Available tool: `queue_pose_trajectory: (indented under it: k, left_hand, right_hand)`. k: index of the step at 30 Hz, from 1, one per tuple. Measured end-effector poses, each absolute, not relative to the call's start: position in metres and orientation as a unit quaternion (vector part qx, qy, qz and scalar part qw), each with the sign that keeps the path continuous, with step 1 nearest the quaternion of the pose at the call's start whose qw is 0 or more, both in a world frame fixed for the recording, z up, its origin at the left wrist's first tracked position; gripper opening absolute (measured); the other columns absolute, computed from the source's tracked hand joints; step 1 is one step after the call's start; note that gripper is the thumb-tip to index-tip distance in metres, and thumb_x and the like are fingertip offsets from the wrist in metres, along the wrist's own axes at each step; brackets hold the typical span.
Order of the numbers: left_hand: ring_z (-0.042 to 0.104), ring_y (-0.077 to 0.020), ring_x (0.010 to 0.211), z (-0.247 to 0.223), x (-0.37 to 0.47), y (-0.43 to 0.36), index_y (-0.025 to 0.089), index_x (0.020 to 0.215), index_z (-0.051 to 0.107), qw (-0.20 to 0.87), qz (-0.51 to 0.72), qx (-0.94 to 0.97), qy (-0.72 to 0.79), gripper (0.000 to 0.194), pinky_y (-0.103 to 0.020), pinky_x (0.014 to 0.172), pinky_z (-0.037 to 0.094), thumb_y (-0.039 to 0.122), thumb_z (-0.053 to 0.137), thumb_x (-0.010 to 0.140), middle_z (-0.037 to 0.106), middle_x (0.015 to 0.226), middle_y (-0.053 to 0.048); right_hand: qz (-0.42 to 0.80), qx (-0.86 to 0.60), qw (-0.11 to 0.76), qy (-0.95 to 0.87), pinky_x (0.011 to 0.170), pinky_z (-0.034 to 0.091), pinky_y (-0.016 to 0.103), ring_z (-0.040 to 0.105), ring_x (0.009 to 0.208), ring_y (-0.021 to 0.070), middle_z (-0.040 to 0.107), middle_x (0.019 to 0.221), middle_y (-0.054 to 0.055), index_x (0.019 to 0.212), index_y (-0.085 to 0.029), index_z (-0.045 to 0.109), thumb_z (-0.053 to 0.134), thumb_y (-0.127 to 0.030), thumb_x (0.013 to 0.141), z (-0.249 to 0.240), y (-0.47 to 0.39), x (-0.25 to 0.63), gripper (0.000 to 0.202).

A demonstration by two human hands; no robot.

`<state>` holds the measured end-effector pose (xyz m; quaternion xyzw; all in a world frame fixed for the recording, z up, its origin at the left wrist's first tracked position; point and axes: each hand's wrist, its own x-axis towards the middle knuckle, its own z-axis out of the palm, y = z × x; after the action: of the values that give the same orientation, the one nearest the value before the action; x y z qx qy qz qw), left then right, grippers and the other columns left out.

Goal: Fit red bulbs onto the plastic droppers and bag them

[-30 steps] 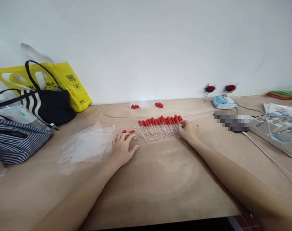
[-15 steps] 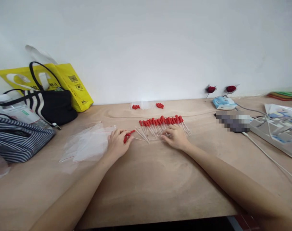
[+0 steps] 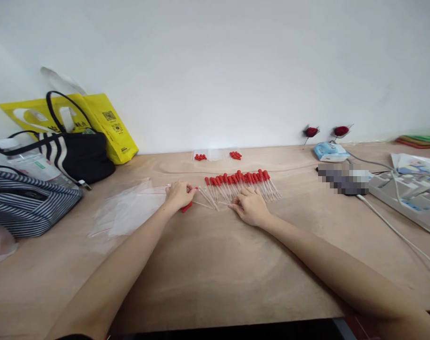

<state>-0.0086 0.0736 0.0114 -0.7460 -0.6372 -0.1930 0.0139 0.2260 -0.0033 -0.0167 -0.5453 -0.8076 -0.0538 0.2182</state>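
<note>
My left hand [image 3: 179,195] is closed by the clear plastic bags, thumb and forefinger together at a small red rubber bulb [image 3: 196,188]. More red bulbs [image 3: 186,207] lie under its palm, partly hidden. Just right of it, several thin clear tubes [image 3: 208,198] without bulbs lie fanned out. My right hand [image 3: 252,208] has curled fingers, with the thumb and fingertips at the end of a thin tube [image 3: 223,203] lying crosswise. Behind that hand stretches a row of droppers [image 3: 243,178] with red bulbs pointing away from me; the hand covers some lower ends.
Clear zip bags [image 3: 130,208] lie flat at left. Two small groups of red bulbs [image 3: 200,157] rest on a clear bag near the wall. A striped pouch [image 3: 30,203], black bag [image 3: 80,156] and yellow bag [image 3: 119,132] stand left. A power strip [image 3: 406,198] and cables lie right.
My left hand has shifted slightly right and up, its thumb and forefinger now together over the red bulbs. My right hand has moved left and toward me, its fingers more curled.
</note>
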Motion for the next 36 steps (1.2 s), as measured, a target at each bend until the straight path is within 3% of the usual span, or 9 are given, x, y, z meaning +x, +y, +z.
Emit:
queue_pose_trajectory:
  k: [5,7,13,20,36]
  left_hand:
    - [0.056,-0.0231,0.086,0.017,-0.001,0.045,0.016,0.087,0.056,0.028,-0.267,-0.753,-0.601,0.016,-0.035,0.074,0.041,0.025,0.045,0.082,0.063,0.09,-0.009]
    - [0.058,-0.0178,0.078,0.011,0.005,0.024,0.017,0.086,0.055,0.007,-0.271,-0.789,-0.551,0.013,-0.031,0.073,0.041,0.027,0.046,0.082,0.064,0.083,-0.004]
    - [0.058,-0.0183,0.081,-0.013,0.019,-0.019,0.019,0.098,0.056,-0.074,-0.291,-0.875,-0.38,0.019,-0.034,0.074,0.04,0.025,0.045,0.085,0.065,0.086,-0.004]
    - [0.057,-0.0173,0.08,-0.013,0.021,-0.017,0.02,0.09,0.061,-0.091,-0.289,-0.882,-0.361,0.016,-0.033,0.073,0.04,0.024,0.046,0.085,0.066,0.082,-0.002]
    - [0.056,-0.0157,0.075,-0.013,0.023,-0.019,0.02,0.079,0.061,-0.086,-0.315,-0.876,-0.354,0.012,-0.032,0.074,0.035,0.026,0.052,0.082,0.066,0.076,0.0]
  right_hand:
    - [-0.034,-0.584,0.255,-0.77,0.067,0.026,0.033,0.05,0.079,0.0217,0.062,0.079,0.007,0.074,-0.017,0.055,0.047,-0.03,0.083,-0.018,-0.01,0.231,0.018]
    - [0.01,-0.576,0.291,-0.764,0.068,0.026,0.033,0.052,0.074,0.0191,0.062,0.076,0.004,0.075,-0.017,0.054,0.044,-0.028,0.085,-0.018,-0.016,0.237,0.017]
    - [0.079,-0.455,0.326,-0.825,0.073,0.029,0.031,0.054,0.076,0.0147,0.061,0.085,0.004,0.102,-0.019,0.055,0.04,-0.023,0.087,-0.021,-0.039,0.247,0.021]
    - [0.105,-0.435,0.322,-0.834,0.077,0.029,0.033,0.055,0.08,0.0142,0.061,0.087,0.004,0.099,-0.02,0.059,0.041,-0.021,0.086,-0.022,-0.046,0.234,0.021]
    - [0.057,-0.411,0.343,-0.843,0.071,0.024,0.032,0.049,0.065,0.012,0.063,0.075,0.001,0.095,-0.022,0.064,0.044,-0.025,0.085,-0.024,-0.051,0.229,0.023]
